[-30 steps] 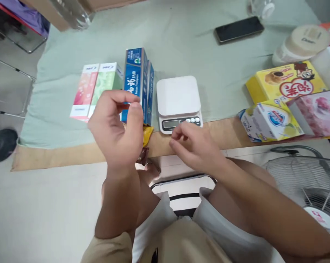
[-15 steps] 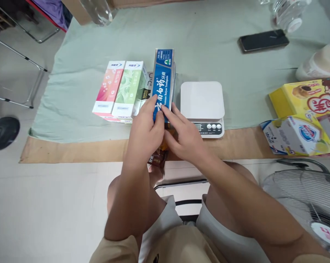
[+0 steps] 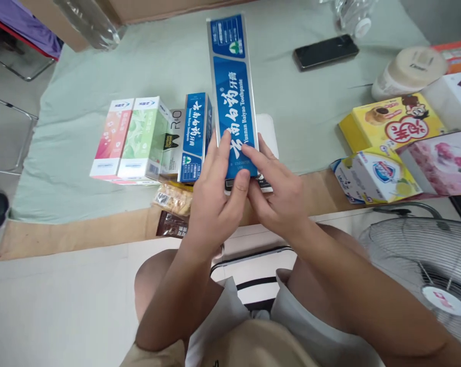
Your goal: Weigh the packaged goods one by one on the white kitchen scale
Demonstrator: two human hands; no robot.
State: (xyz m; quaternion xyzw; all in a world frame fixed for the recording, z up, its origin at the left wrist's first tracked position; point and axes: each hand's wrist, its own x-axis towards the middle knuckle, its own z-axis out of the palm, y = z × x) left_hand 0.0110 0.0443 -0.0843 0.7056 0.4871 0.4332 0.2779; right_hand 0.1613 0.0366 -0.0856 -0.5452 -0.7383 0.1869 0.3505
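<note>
A long blue toothpaste box (image 3: 232, 86) is raised above the white kitchen scale (image 3: 271, 135), hiding most of it. My left hand (image 3: 215, 199) and my right hand (image 3: 278, 193) both grip the box's near end, fingers on its face. A second blue toothpaste box (image 3: 194, 135) stands just left of it, beside a dark R&O box (image 3: 173, 140), a green box (image 3: 144, 137) and a pink box (image 3: 110, 137). Two snack packets (image 3: 173, 201) lie at the cloth's near edge by my left wrist.
A green cloth (image 3: 291, 86) covers the surface. A black phone (image 3: 326, 50) and a bottle (image 3: 353, 15) lie at the back, a white tub (image 3: 408, 71) and several colourful boxes (image 3: 394, 122) at the right. A fan (image 3: 425, 265) stands lower right.
Both hands closed on the upper blue toothpaste box and lifted it up and right over the scale. The box beneath it is now uncovered, as are the snack packets.
</note>
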